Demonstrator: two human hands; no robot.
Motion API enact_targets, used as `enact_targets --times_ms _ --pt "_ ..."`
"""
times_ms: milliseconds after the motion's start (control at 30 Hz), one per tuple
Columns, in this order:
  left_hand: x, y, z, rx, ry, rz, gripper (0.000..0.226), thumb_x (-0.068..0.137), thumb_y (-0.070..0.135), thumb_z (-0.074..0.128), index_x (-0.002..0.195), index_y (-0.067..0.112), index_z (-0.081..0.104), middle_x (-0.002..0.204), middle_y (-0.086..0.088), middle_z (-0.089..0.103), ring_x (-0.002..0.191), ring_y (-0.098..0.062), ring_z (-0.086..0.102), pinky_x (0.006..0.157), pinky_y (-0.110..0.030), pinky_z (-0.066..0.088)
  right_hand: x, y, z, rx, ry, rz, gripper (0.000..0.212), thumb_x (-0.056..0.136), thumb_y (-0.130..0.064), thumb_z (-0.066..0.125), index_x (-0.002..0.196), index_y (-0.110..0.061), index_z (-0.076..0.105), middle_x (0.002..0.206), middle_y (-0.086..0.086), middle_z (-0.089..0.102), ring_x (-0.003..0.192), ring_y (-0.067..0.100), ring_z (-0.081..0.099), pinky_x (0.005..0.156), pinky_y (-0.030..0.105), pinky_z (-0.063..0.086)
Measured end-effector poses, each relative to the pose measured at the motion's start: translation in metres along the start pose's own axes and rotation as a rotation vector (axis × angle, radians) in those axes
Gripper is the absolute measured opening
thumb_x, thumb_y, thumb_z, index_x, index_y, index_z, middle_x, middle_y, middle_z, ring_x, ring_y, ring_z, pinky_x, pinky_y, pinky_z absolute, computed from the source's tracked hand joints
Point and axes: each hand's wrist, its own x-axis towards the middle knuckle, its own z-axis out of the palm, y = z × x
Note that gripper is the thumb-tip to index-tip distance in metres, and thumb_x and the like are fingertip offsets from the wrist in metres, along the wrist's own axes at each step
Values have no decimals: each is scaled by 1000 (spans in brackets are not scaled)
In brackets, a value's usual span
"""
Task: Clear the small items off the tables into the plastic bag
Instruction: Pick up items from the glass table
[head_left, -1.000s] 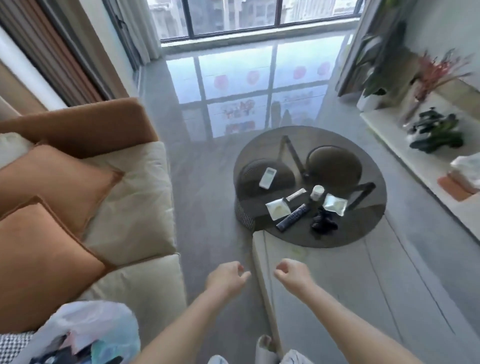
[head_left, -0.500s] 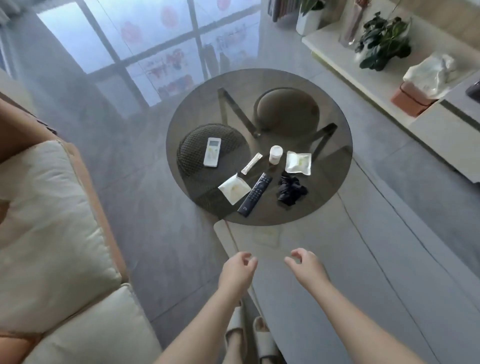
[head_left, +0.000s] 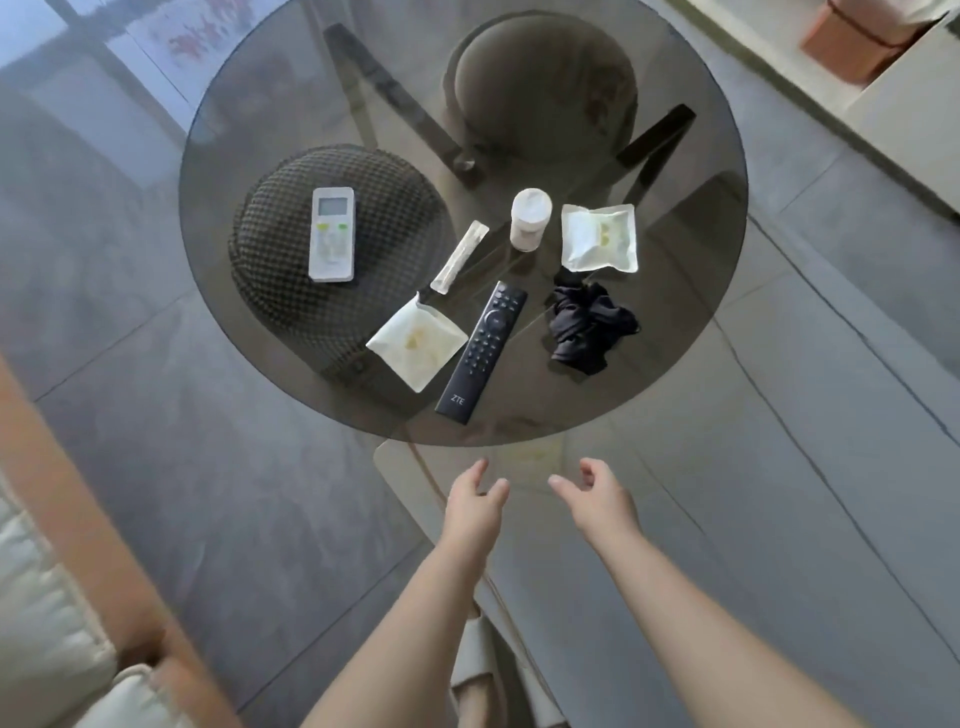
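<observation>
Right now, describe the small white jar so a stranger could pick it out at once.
Find the round smoked-glass table. Near its middle, a small white jar stands upright just left of a white square packet. It is the only upright, cylindrical item there; everything else lies flat.

Soft daylight, slightly smeared view.
Window glare lay on the floor tiles (head_left: 104, 78) upper left; edges bowed and blurred, the sofa (head_left: 57, 613) softest.

"ZTE" in white on lower end of black remote (head_left: 480, 353)
</observation>
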Motion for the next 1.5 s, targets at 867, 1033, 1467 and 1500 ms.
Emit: enact_targets --times_ms 867,1033,1467,1500 --pt "-36 51 -9 49 155 240 16 91 24 58 105 30 64 102 13 65 101 -8 61 81 -16 47 -34 -1 -58 428 -129 24 13 86 -13 65 98 -15 58 103 8 69 93 24 67 81 39 54" --pt "1 95 -28 421 449 231 39 91 30 56 128 22 53 126 -3 51 119 -22 42 92 -33 40 -30 -40 -76 489 -112 -69 10 87 -16 64 97 -16 61 97 3 70 89 18 66 80 34 52" --pt "47 78 -24 665 394 128 45 82 36 68 118 22 46 118 0 48 114 -21 44 79 -35 45 44 -114 -81 257 257 -309 26 85 -31 65 100 -10 65 120 10 56 114 30 51 96 43 45" --pt "47 75 -25 666 375 128 42 81 36 68 115 22 48 115 0 48 112 -21 45 77 -34 45 49 -117 -81 160 267 -290 33 86 -35 64 107 -10 64 131 12 49 123 32 43 102 46 39"
